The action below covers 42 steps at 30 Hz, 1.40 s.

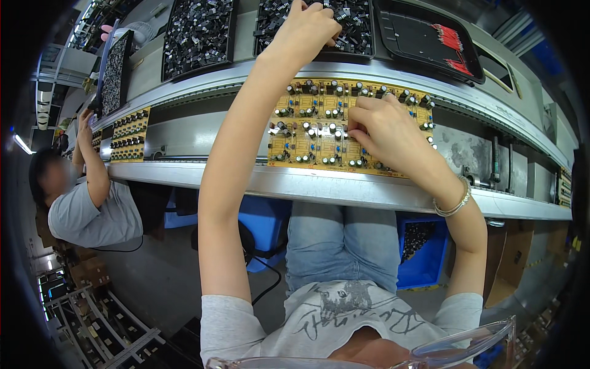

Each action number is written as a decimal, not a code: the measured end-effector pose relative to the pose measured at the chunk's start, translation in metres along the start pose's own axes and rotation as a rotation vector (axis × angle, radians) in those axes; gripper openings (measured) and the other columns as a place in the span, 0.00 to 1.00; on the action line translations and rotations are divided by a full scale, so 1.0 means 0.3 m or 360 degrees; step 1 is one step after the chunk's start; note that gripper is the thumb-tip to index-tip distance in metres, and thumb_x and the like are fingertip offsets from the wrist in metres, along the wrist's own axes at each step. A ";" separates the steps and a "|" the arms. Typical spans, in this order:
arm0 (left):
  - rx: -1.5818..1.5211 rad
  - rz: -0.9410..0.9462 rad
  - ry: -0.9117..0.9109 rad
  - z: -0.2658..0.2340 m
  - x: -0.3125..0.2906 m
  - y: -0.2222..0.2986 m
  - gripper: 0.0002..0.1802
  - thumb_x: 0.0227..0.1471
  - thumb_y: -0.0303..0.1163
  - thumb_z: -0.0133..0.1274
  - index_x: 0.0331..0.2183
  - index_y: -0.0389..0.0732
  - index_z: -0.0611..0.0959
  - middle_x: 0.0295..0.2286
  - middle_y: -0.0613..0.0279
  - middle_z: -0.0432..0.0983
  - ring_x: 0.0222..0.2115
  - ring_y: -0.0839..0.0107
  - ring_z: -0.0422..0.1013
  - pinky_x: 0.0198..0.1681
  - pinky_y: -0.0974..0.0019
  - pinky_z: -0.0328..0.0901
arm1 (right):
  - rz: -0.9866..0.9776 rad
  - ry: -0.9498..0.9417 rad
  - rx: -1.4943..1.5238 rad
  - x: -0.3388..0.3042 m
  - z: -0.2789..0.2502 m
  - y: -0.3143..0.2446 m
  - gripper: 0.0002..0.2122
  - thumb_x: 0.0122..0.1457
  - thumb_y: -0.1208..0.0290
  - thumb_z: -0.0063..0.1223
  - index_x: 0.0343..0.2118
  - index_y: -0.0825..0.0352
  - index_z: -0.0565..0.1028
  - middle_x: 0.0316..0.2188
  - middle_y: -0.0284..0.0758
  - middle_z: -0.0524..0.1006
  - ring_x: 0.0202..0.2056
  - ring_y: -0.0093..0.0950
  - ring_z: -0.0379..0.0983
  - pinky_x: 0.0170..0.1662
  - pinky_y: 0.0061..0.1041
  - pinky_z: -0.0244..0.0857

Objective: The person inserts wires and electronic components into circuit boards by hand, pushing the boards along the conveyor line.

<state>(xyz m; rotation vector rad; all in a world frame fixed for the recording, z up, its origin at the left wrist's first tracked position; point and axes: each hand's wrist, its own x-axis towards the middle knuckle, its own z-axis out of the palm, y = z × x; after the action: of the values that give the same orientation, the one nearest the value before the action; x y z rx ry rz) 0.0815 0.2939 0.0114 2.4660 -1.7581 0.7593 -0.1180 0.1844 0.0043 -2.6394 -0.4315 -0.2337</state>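
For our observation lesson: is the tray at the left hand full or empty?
The tray looks full: black parts cover its visible floor around the left hand; far edge unseen.

We are viewing a yellow circuit board (289, 149) lying flat between metal rails (307, 186), cylindrical capacitors (332, 127) standing upright across it, and black parts (356, 27) lying jumbled in a tray (372, 31) beyond.

Beyond and right of the right hand (393, 132), a shallow black plastic tray (409, 48) holds slender red parts (448, 37); below that hand, a blue plastic bin (430, 263). Well left of the left hand (307, 27): a grey-shirted person (98, 215), a round white fan (142, 31).
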 end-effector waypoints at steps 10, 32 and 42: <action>-0.0186 -0.0010 -0.0143 -0.004 0.005 -0.018 0.03 0.41 0.33 0.56 0.23 0.45 0.80 0.28 0.63 0.71 0.38 0.65 0.67 0.42 0.57 0.56 | 0.0006 0.0006 -0.0062 -0.017 -0.018 0.003 0.05 0.46 0.76 0.55 0.21 0.67 0.70 0.22 0.35 0.70 0.26 0.35 0.67 0.37 0.32 0.58; -0.0440 -0.0059 0.0136 -0.003 0.015 0.013 0.04 0.48 0.31 0.51 0.29 0.43 0.76 0.28 0.63 0.72 0.37 0.64 0.67 0.39 0.60 0.57 | 0.0096 0.0004 -0.0082 -0.034 -0.029 0.019 0.04 0.45 0.76 0.54 0.19 0.67 0.71 0.20 0.34 0.70 0.25 0.34 0.68 0.37 0.30 0.58; -0.0868 -0.0187 0.0344 -0.049 -0.090 0.091 0.13 0.46 0.29 0.57 0.38 0.45 0.78 0.28 0.64 0.76 0.31 0.70 0.72 0.40 0.65 0.61 | 0.0159 -0.0088 -0.0029 -0.037 -0.046 0.029 0.04 0.45 0.76 0.54 0.18 0.67 0.72 0.20 0.34 0.72 0.25 0.33 0.68 0.37 0.29 0.58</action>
<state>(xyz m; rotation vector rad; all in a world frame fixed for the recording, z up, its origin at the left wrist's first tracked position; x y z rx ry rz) 0.0448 0.3120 0.0066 2.0188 -1.4809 0.4385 -0.1266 0.1679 0.0105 -2.6819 -0.3158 -0.1335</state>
